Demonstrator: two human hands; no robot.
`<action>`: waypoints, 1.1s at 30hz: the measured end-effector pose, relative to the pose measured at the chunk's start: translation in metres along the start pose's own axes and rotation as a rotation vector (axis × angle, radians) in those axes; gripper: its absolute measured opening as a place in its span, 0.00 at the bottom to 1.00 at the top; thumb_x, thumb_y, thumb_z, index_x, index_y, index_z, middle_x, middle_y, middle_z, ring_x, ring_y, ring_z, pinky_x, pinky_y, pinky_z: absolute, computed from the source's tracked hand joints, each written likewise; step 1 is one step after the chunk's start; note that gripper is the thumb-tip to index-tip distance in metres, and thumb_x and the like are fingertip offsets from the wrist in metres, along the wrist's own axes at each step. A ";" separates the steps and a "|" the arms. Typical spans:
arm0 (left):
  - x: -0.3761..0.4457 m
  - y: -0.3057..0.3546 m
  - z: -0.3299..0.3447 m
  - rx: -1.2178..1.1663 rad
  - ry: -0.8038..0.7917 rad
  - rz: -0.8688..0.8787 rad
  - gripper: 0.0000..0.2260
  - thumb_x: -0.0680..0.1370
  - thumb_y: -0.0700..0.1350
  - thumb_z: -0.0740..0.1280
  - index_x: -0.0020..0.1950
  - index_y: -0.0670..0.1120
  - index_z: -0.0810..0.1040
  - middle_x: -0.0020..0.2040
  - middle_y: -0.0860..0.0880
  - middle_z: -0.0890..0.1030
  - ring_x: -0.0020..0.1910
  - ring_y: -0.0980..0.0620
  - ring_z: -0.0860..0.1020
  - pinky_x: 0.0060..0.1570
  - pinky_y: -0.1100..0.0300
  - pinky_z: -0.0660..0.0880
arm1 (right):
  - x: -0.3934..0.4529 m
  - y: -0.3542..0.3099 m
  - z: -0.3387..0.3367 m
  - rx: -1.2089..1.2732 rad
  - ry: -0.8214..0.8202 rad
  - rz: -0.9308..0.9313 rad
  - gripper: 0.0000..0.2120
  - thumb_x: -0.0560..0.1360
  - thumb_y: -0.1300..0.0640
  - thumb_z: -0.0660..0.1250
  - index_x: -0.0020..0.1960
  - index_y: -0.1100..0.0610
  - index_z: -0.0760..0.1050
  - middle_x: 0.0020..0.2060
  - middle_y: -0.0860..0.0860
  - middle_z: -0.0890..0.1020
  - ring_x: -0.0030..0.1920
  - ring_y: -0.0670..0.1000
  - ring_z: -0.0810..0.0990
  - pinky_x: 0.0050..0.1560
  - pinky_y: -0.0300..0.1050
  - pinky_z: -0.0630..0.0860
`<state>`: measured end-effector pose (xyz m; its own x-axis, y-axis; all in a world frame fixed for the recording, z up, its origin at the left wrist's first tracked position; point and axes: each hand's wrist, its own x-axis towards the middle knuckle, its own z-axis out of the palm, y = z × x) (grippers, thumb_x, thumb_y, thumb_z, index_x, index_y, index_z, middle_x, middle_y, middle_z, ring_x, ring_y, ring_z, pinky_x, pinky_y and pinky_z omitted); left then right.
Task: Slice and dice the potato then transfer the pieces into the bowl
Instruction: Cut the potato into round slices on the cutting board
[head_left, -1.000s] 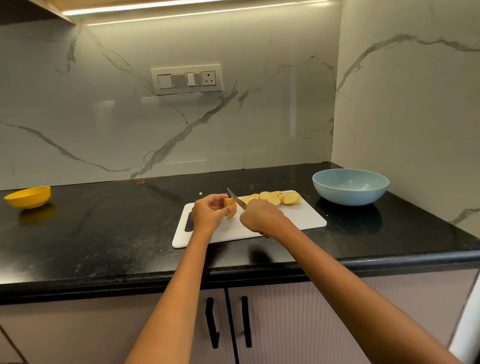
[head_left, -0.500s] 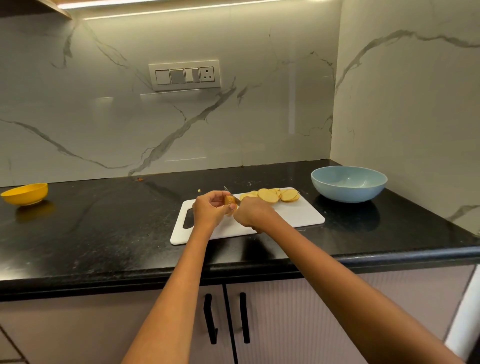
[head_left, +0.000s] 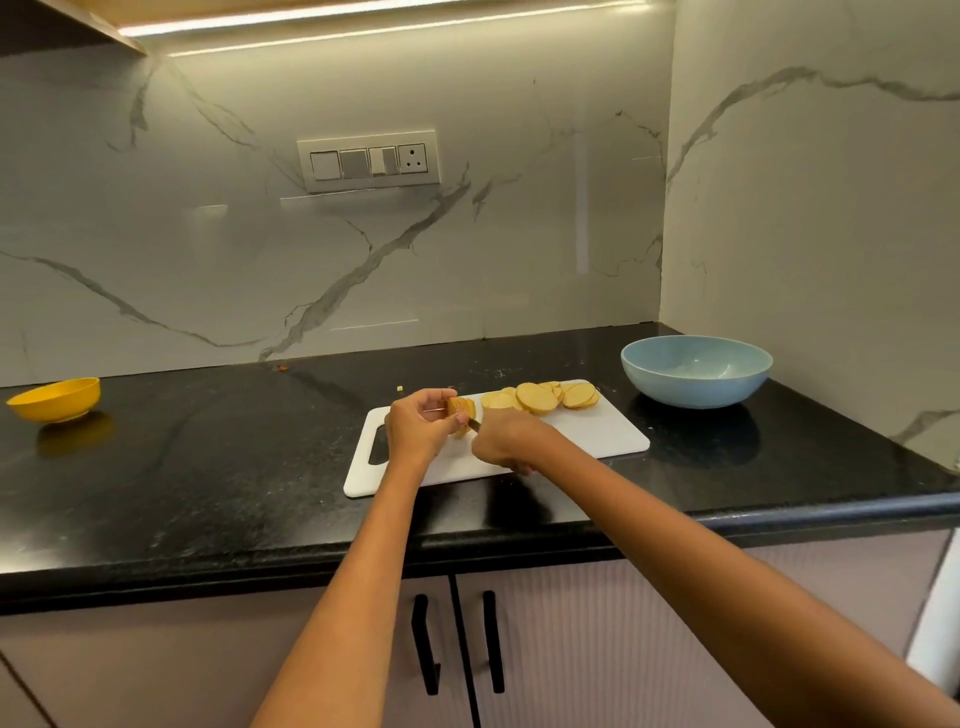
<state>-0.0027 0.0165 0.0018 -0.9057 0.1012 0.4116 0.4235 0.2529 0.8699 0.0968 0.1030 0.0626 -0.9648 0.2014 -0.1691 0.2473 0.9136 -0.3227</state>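
Observation:
On the white cutting board (head_left: 597, 436), my left hand (head_left: 418, 428) holds the remaining end of the potato (head_left: 460, 408) with curled fingers. My right hand (head_left: 506, 441) grips a knife (head_left: 474, 425); only a short bit of the blade shows, low against the potato end. Several round potato slices (head_left: 540, 397) lie overlapping along the board's far edge, to the right of my hands. The light blue bowl (head_left: 696, 370) stands to the right of the board near the side wall, and its inside looks bare.
A small yellow bowl (head_left: 54, 399) sits far left on the black countertop (head_left: 208, 467). A tiny potato scrap (head_left: 400, 388) lies just behind the board. Marble walls close the back and right side. Cabinet doors with black handles (head_left: 426, 644) are below the counter edge.
The knife blade, raised and slanted above the potato a second ago, has come down into the potato end. Both hands stay in place on the board.

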 end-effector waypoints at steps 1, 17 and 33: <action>0.001 -0.001 0.000 -0.005 0.021 -0.012 0.14 0.69 0.35 0.74 0.54 0.41 0.81 0.49 0.42 0.83 0.47 0.49 0.81 0.51 0.57 0.76 | -0.001 0.003 0.002 -0.001 -0.012 0.003 0.16 0.80 0.59 0.54 0.64 0.66 0.69 0.38 0.57 0.73 0.36 0.53 0.72 0.39 0.42 0.70; 0.001 -0.003 -0.002 -0.096 0.021 -0.035 0.16 0.68 0.34 0.74 0.55 0.38 0.80 0.50 0.39 0.83 0.49 0.45 0.81 0.55 0.52 0.77 | -0.009 0.010 -0.005 0.139 0.137 0.008 0.15 0.81 0.57 0.53 0.62 0.65 0.70 0.32 0.54 0.68 0.31 0.49 0.68 0.42 0.42 0.71; 0.001 -0.001 0.002 -0.013 0.054 0.021 0.13 0.68 0.34 0.74 0.52 0.37 0.81 0.47 0.39 0.83 0.46 0.46 0.82 0.50 0.55 0.78 | 0.014 -0.005 0.010 0.085 0.162 0.013 0.13 0.80 0.59 0.55 0.62 0.63 0.71 0.41 0.56 0.73 0.54 0.55 0.78 0.51 0.44 0.75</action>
<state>-0.0042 0.0181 0.0013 -0.8945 0.0542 0.4439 0.4432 0.2388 0.8640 0.0826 0.0977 0.0528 -0.9615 0.2739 -0.0241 0.2603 0.8787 -0.4001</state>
